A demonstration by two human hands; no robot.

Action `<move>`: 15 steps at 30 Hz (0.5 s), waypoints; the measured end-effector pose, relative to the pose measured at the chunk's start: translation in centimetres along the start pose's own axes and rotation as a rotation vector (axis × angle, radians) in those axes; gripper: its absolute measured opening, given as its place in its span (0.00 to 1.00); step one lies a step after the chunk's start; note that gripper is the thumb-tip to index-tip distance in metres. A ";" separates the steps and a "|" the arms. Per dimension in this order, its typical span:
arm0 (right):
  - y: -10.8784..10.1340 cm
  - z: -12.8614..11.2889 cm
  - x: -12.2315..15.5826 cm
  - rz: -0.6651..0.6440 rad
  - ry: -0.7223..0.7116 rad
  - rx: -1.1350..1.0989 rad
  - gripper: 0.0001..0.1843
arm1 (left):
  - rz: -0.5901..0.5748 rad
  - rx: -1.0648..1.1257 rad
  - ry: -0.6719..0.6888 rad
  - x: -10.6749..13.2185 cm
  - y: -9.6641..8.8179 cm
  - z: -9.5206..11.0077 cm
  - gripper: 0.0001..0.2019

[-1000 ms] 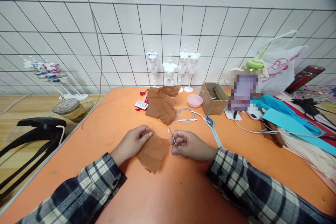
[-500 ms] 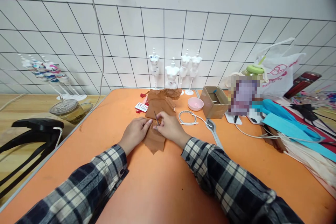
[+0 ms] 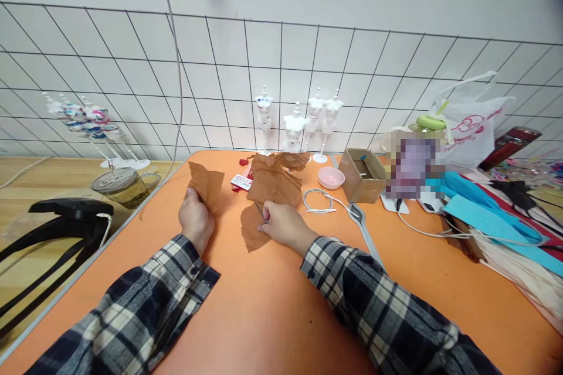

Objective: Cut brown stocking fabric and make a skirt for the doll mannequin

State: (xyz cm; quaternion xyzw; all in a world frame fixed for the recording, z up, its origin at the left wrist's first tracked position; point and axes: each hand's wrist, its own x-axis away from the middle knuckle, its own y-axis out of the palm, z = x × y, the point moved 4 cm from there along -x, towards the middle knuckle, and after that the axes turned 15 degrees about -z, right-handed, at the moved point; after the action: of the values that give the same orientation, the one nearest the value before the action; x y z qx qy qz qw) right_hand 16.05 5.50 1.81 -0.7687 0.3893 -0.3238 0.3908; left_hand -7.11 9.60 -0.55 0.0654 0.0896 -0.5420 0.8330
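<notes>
My left hand [image 3: 196, 224] is lifted at the left, its fingers closed on a piece of brown fabric [image 3: 206, 184] that stands up above them. Nearer the middle of the orange table, my right hand [image 3: 278, 221] is closed around small scissors [image 3: 259, 208], whose blades point up and left and are mostly covered by the fingers. Beside and partly under that hand lies a loose brown fabric scrap [image 3: 251, 234]. Just beyond it is a crumpled pile of brown fabric [image 3: 273, 181]. A white label card [image 3: 240, 181] with red bits touches the pile's left side.
Behind the fabric stand several white mini mannequins [image 3: 294, 126]. To the right are a pink bowl [image 3: 331, 177], a coiled white cable [image 3: 318, 200] and an open cardboard box [image 3: 362, 176]. A lidded glass jar [image 3: 118, 184] and a black stand [image 3: 73, 211] are left of the orange table [image 3: 264, 316].
My left hand has moved left, away from my right hand, carrying a fabric piece off. My right hand stays near its place with the scissors. The view has shifted slightly.
</notes>
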 end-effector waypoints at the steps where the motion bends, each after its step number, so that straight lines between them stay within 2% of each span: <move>1: -0.1 -0.2 -0.5 -0.019 0.015 0.011 0.13 | 0.010 0.029 0.009 0.0 -0.1 0.0 0.25; 6: -0.7 -1.3 -1.9 -0.092 0.064 0.019 0.12 | -0.011 -0.037 0.050 0.9 0.6 0.6 0.25; 8: -1.2 -1.8 -1.6 -0.089 0.052 0.014 0.08 | -0.008 -0.041 0.037 1.1 0.8 0.7 0.23; 10: -2.0 -2.2 -0.9 0.006 0.031 0.037 0.06 | -0.004 -0.039 0.025 1.1 0.8 0.7 0.20; 13: -3.5 -1.9 0.2 0.233 0.054 0.195 0.12 | -0.039 -0.075 0.033 0.8 0.6 1.0 0.20; 15: -3.8 -1.1 0.3 0.271 0.114 0.321 0.14 | -0.103 -0.119 0.045 0.8 0.5 1.5 0.22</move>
State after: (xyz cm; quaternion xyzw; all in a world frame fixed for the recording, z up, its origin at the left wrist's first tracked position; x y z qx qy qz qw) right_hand 16.58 6.35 5.61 -0.6176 0.4543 -0.3690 0.5254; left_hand -6.20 8.78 0.75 0.0233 0.1434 -0.5764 0.8041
